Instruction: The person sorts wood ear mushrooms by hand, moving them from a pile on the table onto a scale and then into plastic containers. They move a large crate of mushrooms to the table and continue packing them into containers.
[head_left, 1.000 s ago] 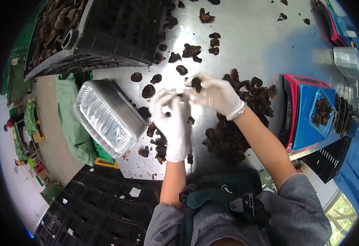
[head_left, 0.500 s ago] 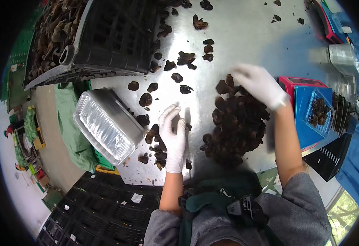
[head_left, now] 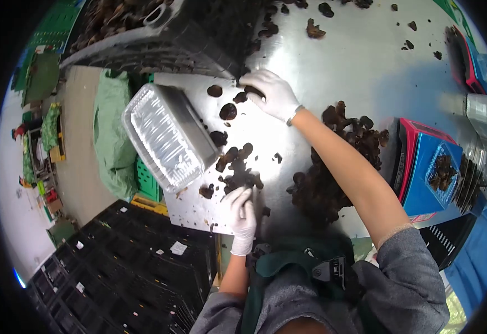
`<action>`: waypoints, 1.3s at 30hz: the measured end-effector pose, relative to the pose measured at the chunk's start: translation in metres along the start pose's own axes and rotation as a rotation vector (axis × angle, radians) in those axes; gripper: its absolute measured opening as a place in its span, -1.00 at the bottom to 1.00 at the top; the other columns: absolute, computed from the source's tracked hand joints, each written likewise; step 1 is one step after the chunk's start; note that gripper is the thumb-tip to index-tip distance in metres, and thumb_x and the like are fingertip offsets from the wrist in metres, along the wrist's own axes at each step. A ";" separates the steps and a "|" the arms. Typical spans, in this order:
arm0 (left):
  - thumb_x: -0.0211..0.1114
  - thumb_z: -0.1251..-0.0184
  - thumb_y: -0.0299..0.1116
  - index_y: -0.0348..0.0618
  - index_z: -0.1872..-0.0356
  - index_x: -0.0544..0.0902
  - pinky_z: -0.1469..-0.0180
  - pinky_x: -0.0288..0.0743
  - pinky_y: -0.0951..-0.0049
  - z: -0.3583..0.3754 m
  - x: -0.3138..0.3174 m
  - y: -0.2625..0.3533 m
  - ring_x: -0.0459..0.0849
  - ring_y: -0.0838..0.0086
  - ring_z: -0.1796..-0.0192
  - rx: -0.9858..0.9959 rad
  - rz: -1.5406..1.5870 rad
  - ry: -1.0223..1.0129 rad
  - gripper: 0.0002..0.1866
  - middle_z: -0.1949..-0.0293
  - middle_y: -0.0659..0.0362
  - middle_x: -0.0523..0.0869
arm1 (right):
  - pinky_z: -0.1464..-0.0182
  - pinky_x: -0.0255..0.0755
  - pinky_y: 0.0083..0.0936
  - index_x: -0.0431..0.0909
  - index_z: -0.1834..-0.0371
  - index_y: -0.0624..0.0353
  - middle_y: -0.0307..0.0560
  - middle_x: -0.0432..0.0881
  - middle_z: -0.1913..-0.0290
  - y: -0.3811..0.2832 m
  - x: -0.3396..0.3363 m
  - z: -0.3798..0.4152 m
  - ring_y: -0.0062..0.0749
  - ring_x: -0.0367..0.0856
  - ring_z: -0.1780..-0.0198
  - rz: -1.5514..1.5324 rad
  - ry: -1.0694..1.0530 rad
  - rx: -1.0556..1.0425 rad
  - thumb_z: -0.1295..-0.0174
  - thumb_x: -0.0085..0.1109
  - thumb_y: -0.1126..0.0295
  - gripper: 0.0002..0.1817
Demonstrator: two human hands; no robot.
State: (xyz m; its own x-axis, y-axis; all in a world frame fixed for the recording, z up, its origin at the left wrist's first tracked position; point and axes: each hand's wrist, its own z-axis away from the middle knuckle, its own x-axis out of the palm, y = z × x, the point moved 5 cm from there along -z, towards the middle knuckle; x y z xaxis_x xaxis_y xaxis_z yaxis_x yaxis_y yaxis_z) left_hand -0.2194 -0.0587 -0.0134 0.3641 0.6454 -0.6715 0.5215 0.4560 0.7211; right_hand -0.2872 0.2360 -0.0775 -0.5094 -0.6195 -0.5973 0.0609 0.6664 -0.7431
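My gloved right hand reaches across to the left side of the metal table, beside the black crate. Its fingers curl round a dark wood ear mushroom, partly hidden by the glove. My gloved left hand rests near the table's front edge, fingers loosely bent and apart, with nothing visible in them. Just beyond its fingertips lies a small cluster of wood ear mushrooms. A large heap of wood ear mushrooms lies to the right, partly covered by my right forearm.
A stack of clear plastic trays stands left. Behind it, a black crate holds more mushrooms. To the right, a blue-topped red scale carries a filled tray. Black crates stand below the table at front left.
My right hand has moved left from the big heap to the scattered pieces by the crate and closed on a mushroom. My left hand has drawn back toward me. The view has shifted.
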 end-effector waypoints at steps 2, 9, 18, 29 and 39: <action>0.26 -0.10 -0.60 -0.19 0.02 0.69 -0.24 0.40 0.20 0.024 -0.018 -0.020 0.57 0.15 -0.11 -0.045 -0.036 0.091 -0.64 -0.01 0.02 0.64 | -0.32 0.38 -0.29 0.65 -0.01 0.00 -0.16 0.62 -0.16 -0.022 0.019 0.022 -0.15 0.47 -0.27 0.002 -0.098 -0.048 -0.18 0.21 0.27 -0.68; 0.24 -0.23 -0.28 -0.22 -0.52 0.12 -0.52 -0.15 -0.09 0.060 -0.036 -0.067 0.02 -0.12 -0.53 -0.361 -0.212 0.123 -0.17 -0.50 -0.24 0.06 | -0.35 0.33 -0.23 0.68 0.05 0.00 -0.04 0.61 -0.13 -0.106 0.065 0.103 -0.09 0.47 -0.24 -0.126 -0.234 -0.094 -0.22 0.14 0.28 -0.73; 0.04 -0.41 -0.40 -0.32 -0.49 0.17 -0.53 -0.05 0.06 0.008 -0.039 -0.088 0.15 -0.01 -0.51 -0.340 -0.076 0.285 -0.36 -0.47 -0.18 0.20 | -0.41 0.25 -0.24 0.56 -0.15 0.18 0.09 0.61 -0.14 -0.058 0.024 0.120 -0.04 0.47 -0.29 -0.001 0.249 0.207 -0.41 -0.05 0.38 -0.68; -0.11 -0.52 -0.43 -0.33 -0.11 0.60 -0.38 0.30 0.29 0.017 -0.036 -0.102 0.55 0.23 -0.24 -0.327 0.515 0.061 -0.64 -0.15 -0.03 0.64 | -0.32 0.34 -0.16 0.56 -0.02 0.21 0.15 0.59 -0.08 -0.198 0.138 0.183 0.04 0.50 -0.18 -0.139 -0.088 0.062 -0.23 0.09 0.26 -0.64; -0.11 -0.53 -0.42 -0.35 -0.19 0.55 -0.33 0.36 0.28 0.130 -0.171 -0.170 0.56 0.26 -0.21 -0.557 0.289 0.510 -0.62 -0.19 0.00 0.60 | -0.38 0.27 -0.09 0.51 -0.20 0.17 0.12 0.47 -0.26 -0.278 0.162 0.204 0.01 0.42 -0.30 -0.522 -0.417 -0.017 -0.34 0.11 0.36 -0.63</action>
State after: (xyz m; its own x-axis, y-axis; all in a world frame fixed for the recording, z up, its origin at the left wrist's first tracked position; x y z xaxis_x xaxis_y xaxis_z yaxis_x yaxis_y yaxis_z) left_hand -0.2706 -0.3265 -0.0434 -0.0412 0.9232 -0.3822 -0.0495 0.3802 0.9236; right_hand -0.2115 -0.1338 -0.0292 -0.0940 -0.9686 -0.2301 -0.1188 0.2404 -0.9634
